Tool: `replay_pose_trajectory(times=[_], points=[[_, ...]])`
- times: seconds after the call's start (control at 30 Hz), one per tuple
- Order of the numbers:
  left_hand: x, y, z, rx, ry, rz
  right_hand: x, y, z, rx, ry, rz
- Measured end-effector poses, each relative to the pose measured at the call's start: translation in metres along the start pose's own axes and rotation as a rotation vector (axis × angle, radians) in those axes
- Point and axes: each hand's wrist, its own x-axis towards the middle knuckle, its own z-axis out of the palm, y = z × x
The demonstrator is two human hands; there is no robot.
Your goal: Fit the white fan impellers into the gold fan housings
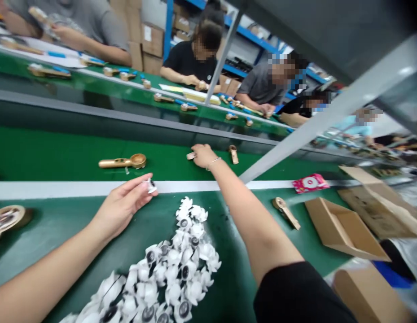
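Left hand (122, 208) — fingers together, pinching a white petal-shaped piece (151, 185) | right hand (204, 156) — curled against a small tan piece (191, 155), grip unclear | smooth green belt (53, 152)

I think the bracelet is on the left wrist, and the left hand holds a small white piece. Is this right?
No: the head view shows the bracelet on the right wrist. The left hand does hold a small white piece.
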Motion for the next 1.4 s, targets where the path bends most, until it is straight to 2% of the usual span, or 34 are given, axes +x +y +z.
replay_pose_trajectory(times=[0.17,0.27,0.43,0.53,0.63,0.73,0.83,0.93,1.0,1.17,1.3,1.4], points=[[0.008,0.001,-0.005,-0.068,0.028,-0.044,-0.009,0.006,0.025,-0.064,-0.049,0.083],[0.008,0.002,-0.005,-0.039,0.035,-0.042,-0.018,0.013,0.029,-0.068,-0.057,0.129],[0.008,-0.001,-0.005,-0.02,0.02,-0.03,-0.025,0.021,0.015,0.009,-0.023,0.136],[0.008,-0.003,-0.006,-0.014,0.005,-0.013,-0.037,0.01,-0.001,0.122,-0.002,0.108],[0.007,0.001,-0.008,0.009,-0.005,0.073,-0.062,-0.013,-0.017,0.302,0.032,0.027],[0.003,0.011,-0.009,0.008,0.003,0.257,-0.092,-0.036,-0.027,0.49,0.066,-0.048],[-0.003,0.022,-0.005,0.066,-0.068,0.362,-0.116,-0.053,-0.028,0.863,0.001,-0.089],[-0.015,0.031,0.002,0.109,-0.227,0.348,-0.13,-0.067,-0.027,1.299,-0.136,-0.14],[-0.023,0.037,0.007,0.119,-0.301,0.309,-0.134,-0.073,-0.028,1.397,-0.132,-0.195],[-0.039,0.046,0.013,0.168,-0.311,0.287,-0.14,-0.081,-0.031,1.411,-0.104,-0.2],[-0.041,0.048,0.012,0.154,-0.284,0.292,-0.144,-0.083,-0.032,1.312,-0.038,-0.239],[-0.04,0.048,0.012,0.156,-0.318,0.306,-0.145,-0.082,-0.034,1.235,-0.011,-0.265]])
